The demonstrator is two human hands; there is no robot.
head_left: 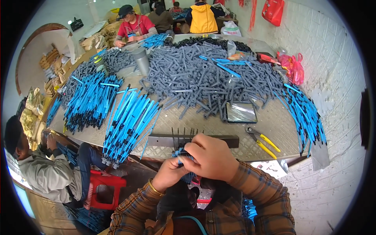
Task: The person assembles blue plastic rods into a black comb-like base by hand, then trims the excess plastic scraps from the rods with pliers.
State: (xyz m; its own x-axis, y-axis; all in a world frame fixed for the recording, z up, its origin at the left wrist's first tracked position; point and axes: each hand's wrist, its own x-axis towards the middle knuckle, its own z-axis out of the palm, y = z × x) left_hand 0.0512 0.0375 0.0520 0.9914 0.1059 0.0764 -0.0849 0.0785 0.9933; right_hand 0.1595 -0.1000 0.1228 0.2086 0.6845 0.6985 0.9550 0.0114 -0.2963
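My left hand (pixel 169 173) and my right hand (pixel 209 156) meet at the table's near edge, fingers curled and pressed together. Small blue pieces (pixel 179 152) show at the left fingertips, partly covered by the right hand. Whatever the right fingers pinch is hidden. Just beyond my hands lies a dark bar (pixel 161 140) with several thin upright pins (pixel 179 133). Left of it, a fanned bundle of blue sticks with black fittings (pixel 131 121) hangs over the edge. Yellow-handled pliers (pixel 263 141) rest on the right, below a flat dark-framed device with a glossy face (pixel 241 112).
A large heap of grey plastic tubes (pixel 196 74) covers the middle of the table (pixel 172 117). More blue sticks lie at left (pixel 88 98) and right (pixel 303 113). A metal cup (pixel 141 60) stands behind. One person sits at left by a red stool (pixel 105 190); others work farther back.
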